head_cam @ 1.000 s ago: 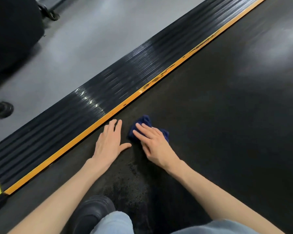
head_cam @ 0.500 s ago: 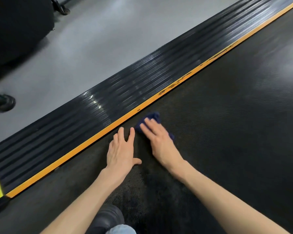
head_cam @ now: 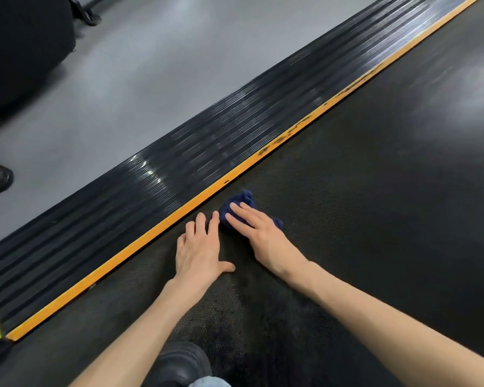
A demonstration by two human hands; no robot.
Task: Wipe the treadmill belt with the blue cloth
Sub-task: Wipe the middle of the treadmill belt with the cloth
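Presses blue cloth (head_cam: 242, 201) onto treadmill belt (head_cam: 375, 205) under flat, straight-fingered right hand (head_cam: 259, 233), just beside orange edge strip (head_cam: 151, 236). Rests left hand (head_cam: 199, 251) flat alongside, fingers straight. Wide belt open rightward; ribbed side rail (head_cam: 179, 163) beyond strip.

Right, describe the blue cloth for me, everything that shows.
The small dark blue cloth looks like soft fabric, bunched into a crumpled wad. It lies on the black textured treadmill belt, near the orange edge strip but apart from it. The right hand presses it with straight fingers, covering most; folds poke out past their tips and beside the hand. The left hand lies flat close by; contact is unclear.
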